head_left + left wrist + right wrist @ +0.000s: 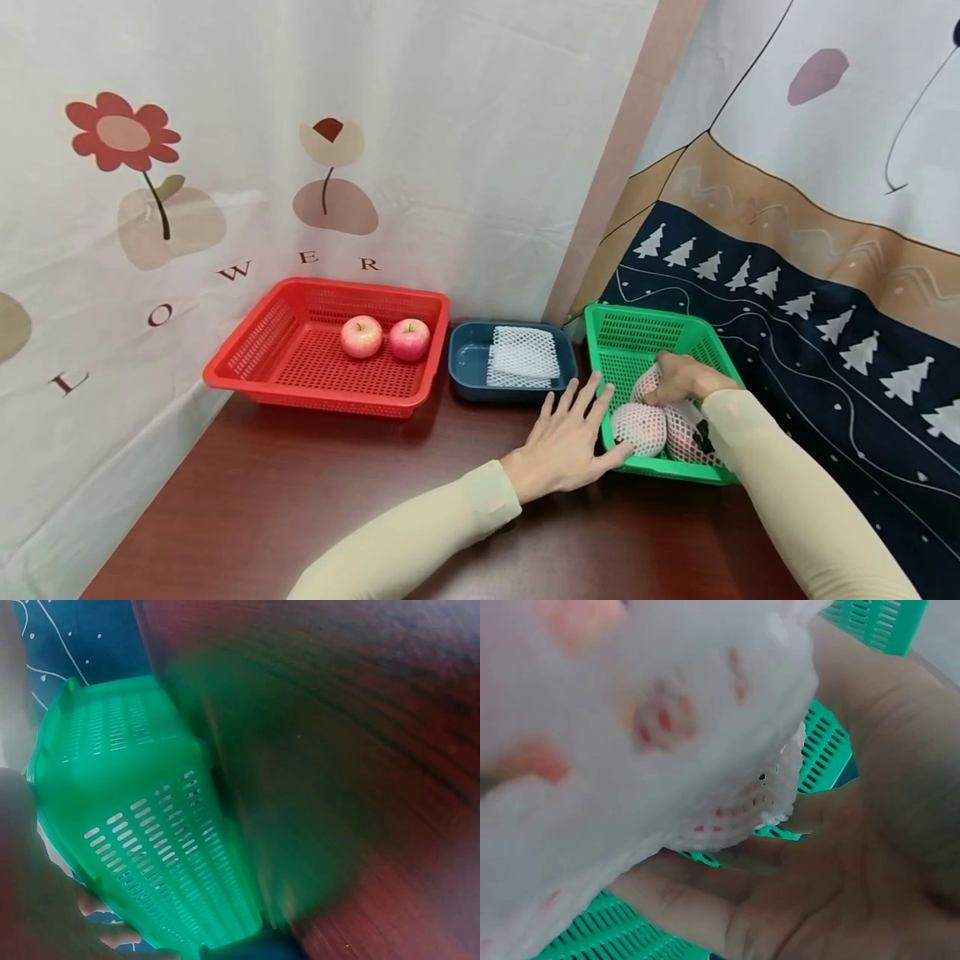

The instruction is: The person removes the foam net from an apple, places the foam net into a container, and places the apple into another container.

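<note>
My right hand [678, 379] reaches into the green basket [652, 319] and grips an apple in a white foam net [645, 382]. Its fingers curl round the netted fruit, and the net [727, 802] fills much of the right wrist view. Two more netted apples lie beside it, one at the front left [639, 428] and one partly under the right wrist [684, 435]. With fingers spread and straight, my left hand [566, 442] is at the basket's left rim. The left wrist view shows the basket's slotted outer wall [150, 825] beside that hand.
Left on the brown table [322, 500] stands a red basket [330, 404] with two bare apples, one paler [362, 337] and one redder [409, 340]. Between the baskets sits a dark blue tray [468, 367] holding white foam nets [525, 354]. Printed curtains [480, 167] hang behind.
</note>
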Available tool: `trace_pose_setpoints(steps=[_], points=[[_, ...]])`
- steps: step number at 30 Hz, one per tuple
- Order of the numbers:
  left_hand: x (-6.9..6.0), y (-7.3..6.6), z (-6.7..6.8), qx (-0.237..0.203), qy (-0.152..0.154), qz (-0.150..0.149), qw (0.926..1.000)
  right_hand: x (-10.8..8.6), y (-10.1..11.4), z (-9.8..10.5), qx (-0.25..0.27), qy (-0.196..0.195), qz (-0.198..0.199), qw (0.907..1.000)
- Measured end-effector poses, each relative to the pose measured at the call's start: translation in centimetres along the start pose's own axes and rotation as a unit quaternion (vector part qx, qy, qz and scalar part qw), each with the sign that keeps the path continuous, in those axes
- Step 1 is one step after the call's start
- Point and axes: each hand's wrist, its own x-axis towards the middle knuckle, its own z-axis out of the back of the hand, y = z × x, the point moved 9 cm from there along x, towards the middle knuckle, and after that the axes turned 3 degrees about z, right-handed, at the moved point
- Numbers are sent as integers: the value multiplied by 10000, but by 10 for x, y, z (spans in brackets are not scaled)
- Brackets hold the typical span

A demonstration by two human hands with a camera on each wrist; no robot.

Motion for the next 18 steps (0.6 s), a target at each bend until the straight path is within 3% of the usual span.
trace_pose_setpoints(steps=[4, 6, 11, 18], points=[[0, -1, 1, 41, -5, 13, 10000, 0, 2, -1, 210, -5, 18, 9998], [0, -1, 1, 51, -5, 16, 10000, -15, 17, 4, 258, 49, -91, 9996], [0, -2, 0, 162, -33, 17, 9999, -29, 31, 10, 66, -41, -119, 9999], [0, -4, -1, 426, -67, 19, 9991, -32, 31, 14, 81, -292, -93, 9995]])
